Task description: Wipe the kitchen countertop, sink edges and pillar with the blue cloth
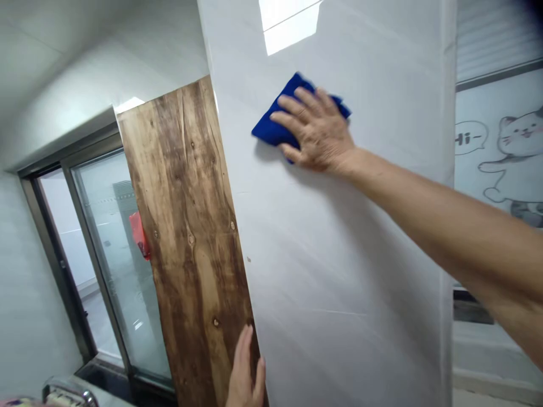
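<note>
A folded blue cloth [275,121] lies flat against a glossy white wall panel [339,254]. My right hand [318,133] presses on it from the right, fingers spread over the cloth, whose corners stick out on both sides. Low in the view, my left hand [246,373] is raised with its fingers stretched out and holds nothing. It is by the edge where a brown wood-grain board [190,226] meets the white panel; whether it touches the surface I cannot tell.
To the left is a sliding window [106,237] in a dark metal frame, with a red plastic piece [139,234] by the board's edge. A metal-rimmed object [70,393] stands at the bottom left. On the right is a panel with a cat drawing [521,135].
</note>
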{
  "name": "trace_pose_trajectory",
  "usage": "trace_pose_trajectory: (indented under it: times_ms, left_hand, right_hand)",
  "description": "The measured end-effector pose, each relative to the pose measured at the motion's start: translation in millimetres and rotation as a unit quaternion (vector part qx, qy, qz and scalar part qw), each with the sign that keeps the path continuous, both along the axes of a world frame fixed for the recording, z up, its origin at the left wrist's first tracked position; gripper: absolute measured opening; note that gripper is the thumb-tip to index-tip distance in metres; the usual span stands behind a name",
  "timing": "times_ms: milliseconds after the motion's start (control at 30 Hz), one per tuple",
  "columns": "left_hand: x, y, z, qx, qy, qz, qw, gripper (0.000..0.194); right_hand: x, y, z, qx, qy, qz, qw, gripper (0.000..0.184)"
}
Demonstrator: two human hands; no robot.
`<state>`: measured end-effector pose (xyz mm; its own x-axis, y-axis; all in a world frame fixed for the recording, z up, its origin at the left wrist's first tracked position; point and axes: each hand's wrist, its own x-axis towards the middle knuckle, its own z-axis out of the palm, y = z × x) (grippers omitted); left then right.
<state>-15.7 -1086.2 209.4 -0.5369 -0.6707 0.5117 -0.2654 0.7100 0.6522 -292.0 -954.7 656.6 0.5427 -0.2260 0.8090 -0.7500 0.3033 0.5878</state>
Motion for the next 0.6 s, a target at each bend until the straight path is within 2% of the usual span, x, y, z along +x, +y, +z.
trace_pose_trajectory:
  times_ms: [67,133,200,267,333,433,600]
  left_hand:
    - [-27.0,-18.4,51.5,-0.13,0.095,0.007,0.987,0.062]
    - [-53.2,-28.5,108.0,-0.231,0.163,0.038,0.958,0.068]
    - [-80.1,-31.0,157.3,-0.277,0.214,0.056,0.935,0.071]
    - [-107.6,-28.4,190.2,-0.283,0.253,0.07,0.922,0.071]
    - [-131.7,-23.5,205.1,-0.283,0.262,0.111,0.916,0.069]
    - [-152.9,-17.5,206.1,-0.299,0.251,0.185,0.902,0.069]
    - [-153.9,-17.9,203.0,-0.309,0.241,0.179,0.903,0.073]
  right_hand:
    - [-17.8,36.1,16.1,-0.049,-0.024,-0.039,0.998,0.083]
    - [-33.0,64.8,24.6,-0.071,-0.042,-0.068,0.994,0.084]
    - [-45.6,81.8,27.4,-0.079,-0.059,-0.084,0.992,0.082]
    - [-56.2,88.7,24.8,-0.087,-0.083,-0.085,0.989,0.064]
    - [-64.9,90.7,15.9,-0.09,-0.101,-0.081,0.988,0.062]
    - [-73.1,95.2,-11.0,-0.075,-0.111,-0.078,0.988,0.067]
    - [-73.3,108.3,-78.5,-0.057,-0.154,-0.103,0.981,0.067]
